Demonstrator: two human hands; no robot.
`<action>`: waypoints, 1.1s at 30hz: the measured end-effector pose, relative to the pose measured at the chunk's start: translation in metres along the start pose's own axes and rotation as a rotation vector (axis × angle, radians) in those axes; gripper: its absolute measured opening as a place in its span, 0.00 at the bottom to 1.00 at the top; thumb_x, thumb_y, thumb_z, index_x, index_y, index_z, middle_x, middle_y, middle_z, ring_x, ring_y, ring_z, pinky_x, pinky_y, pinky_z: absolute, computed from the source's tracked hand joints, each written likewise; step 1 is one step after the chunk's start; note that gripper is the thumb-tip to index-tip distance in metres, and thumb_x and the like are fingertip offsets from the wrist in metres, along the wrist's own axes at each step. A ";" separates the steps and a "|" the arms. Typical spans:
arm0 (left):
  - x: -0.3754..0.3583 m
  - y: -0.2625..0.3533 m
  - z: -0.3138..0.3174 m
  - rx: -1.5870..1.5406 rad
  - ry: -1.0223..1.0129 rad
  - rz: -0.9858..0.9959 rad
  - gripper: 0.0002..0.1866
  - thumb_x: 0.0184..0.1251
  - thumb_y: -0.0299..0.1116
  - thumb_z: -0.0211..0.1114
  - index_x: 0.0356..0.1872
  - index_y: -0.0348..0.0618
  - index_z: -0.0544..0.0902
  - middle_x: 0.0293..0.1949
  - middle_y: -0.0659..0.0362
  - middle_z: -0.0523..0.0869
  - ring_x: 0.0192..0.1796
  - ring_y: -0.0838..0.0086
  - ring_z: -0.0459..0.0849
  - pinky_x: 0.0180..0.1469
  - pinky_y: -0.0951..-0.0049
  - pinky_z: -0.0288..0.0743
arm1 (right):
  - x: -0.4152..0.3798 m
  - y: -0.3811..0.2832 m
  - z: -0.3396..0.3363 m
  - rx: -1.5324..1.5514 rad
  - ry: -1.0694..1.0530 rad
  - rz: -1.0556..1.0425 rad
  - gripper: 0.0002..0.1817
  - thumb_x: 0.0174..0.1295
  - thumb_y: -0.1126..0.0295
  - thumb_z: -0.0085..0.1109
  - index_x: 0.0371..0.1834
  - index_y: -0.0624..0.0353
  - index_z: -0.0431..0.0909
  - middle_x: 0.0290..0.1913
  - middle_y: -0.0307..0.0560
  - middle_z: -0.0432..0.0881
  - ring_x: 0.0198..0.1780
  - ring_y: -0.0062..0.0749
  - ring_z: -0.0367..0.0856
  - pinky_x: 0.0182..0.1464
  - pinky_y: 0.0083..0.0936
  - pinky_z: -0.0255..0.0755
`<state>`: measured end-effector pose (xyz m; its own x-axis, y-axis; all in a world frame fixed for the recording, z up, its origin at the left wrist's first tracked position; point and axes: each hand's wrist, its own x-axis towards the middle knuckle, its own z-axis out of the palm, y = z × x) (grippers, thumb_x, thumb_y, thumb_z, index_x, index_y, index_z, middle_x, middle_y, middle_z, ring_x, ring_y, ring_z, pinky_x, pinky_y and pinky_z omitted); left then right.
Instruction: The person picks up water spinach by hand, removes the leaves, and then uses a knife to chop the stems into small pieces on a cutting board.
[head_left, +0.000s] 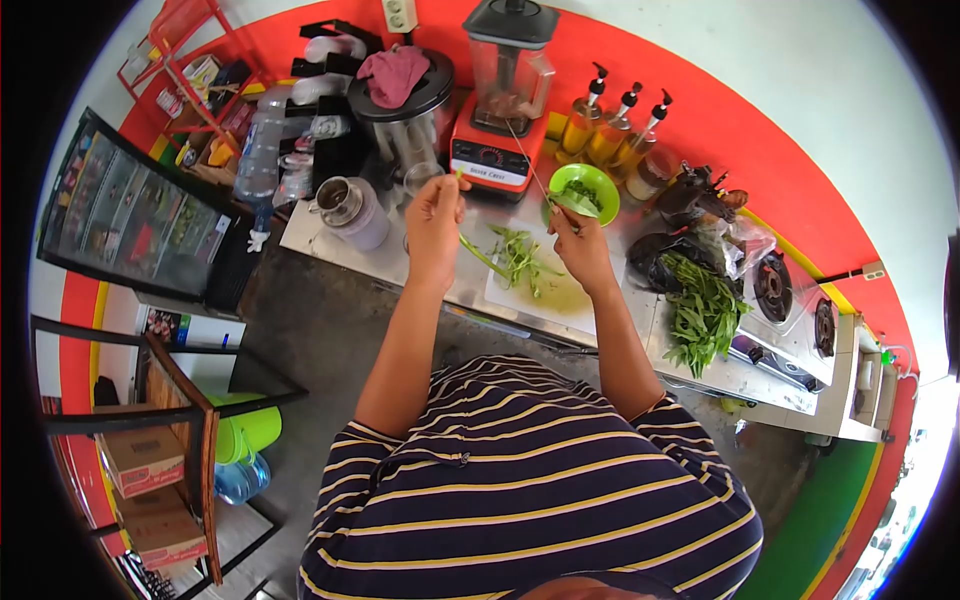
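My left hand (pixel 437 215) is closed in a pinch above the counter's front edge, with a green stem (pixel 482 256) running down from it toward the cutting board. A bit of green also shows at its fingertips. Opposite it, my right hand (pixel 582 245) is closed on a broad green leaf (pixel 577 203), near the rim of the green bowl (pixel 611 190). A thin, blade-like line (pixel 528 160) slants up and left from the right fingers. Cut leaves lie in the bowl. Below and between the hands, stripped stems (pixel 522 256) rest on the white cutting board (pixel 560 312).
Behind the hands stands a red blender (pixel 490 160), with several pump bottles (pixel 580 125) to its right. A steel flask (pixel 352 212) is at the left. Leafy greens (pixel 700 315) lie beside a black bag (pixel 650 260) and the gas stove (pixel 790 335) at right.
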<state>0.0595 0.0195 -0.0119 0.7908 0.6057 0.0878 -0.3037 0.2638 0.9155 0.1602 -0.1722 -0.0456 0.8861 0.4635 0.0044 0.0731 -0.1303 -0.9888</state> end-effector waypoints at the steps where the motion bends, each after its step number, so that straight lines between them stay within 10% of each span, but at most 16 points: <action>1: -0.003 0.000 -0.008 0.009 0.012 -0.003 0.13 0.82 0.38 0.57 0.41 0.40 0.83 0.25 0.71 0.69 0.29 0.86 0.64 0.34 0.81 0.59 | 0.000 0.013 0.003 0.055 -0.074 0.082 0.23 0.78 0.62 0.54 0.71 0.60 0.74 0.31 0.36 0.75 0.22 0.13 0.63 0.24 0.16 0.59; 15: -0.044 0.011 -0.057 -0.123 0.230 -0.049 0.13 0.80 0.29 0.51 0.50 0.33 0.82 0.28 0.68 0.67 0.31 0.83 0.63 0.37 0.77 0.61 | -0.002 0.146 0.030 0.354 -0.283 0.820 0.21 0.79 0.53 0.49 0.56 0.62 0.73 0.35 0.46 0.75 0.20 0.19 0.62 0.19 0.21 0.55; 28: -0.037 -0.046 0.026 0.045 -0.127 -0.291 0.10 0.80 0.33 0.58 0.55 0.40 0.77 0.48 0.54 0.88 0.44 0.75 0.84 0.49 0.74 0.78 | -0.070 0.083 -0.074 0.098 -0.144 0.619 0.26 0.78 0.53 0.54 0.56 0.71 0.77 0.31 0.48 0.79 0.17 0.15 0.61 0.18 0.19 0.54; 30: -0.038 -0.060 0.045 0.046 -0.168 -0.338 0.11 0.79 0.34 0.61 0.53 0.40 0.80 0.45 0.55 0.88 0.43 0.76 0.84 0.47 0.73 0.81 | -0.085 0.084 -0.088 0.049 -0.039 0.470 0.26 0.74 0.50 0.59 0.31 0.67 0.81 0.18 0.39 0.73 0.15 0.16 0.62 0.18 0.22 0.55; 33: -0.035 -0.097 0.071 0.257 -0.297 -0.315 0.10 0.77 0.33 0.63 0.52 0.40 0.82 0.41 0.59 0.87 0.44 0.78 0.84 0.43 0.74 0.81 | -0.102 0.085 -0.100 0.123 0.019 0.424 0.24 0.72 0.52 0.61 0.28 0.64 0.81 0.15 0.34 0.69 0.15 0.14 0.61 0.19 0.21 0.55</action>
<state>0.0993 -0.0805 -0.0755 0.9515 0.2766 -0.1345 0.0853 0.1829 0.9794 0.1217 -0.3184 -0.1151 0.8345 0.3753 -0.4035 -0.3524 -0.1994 -0.9143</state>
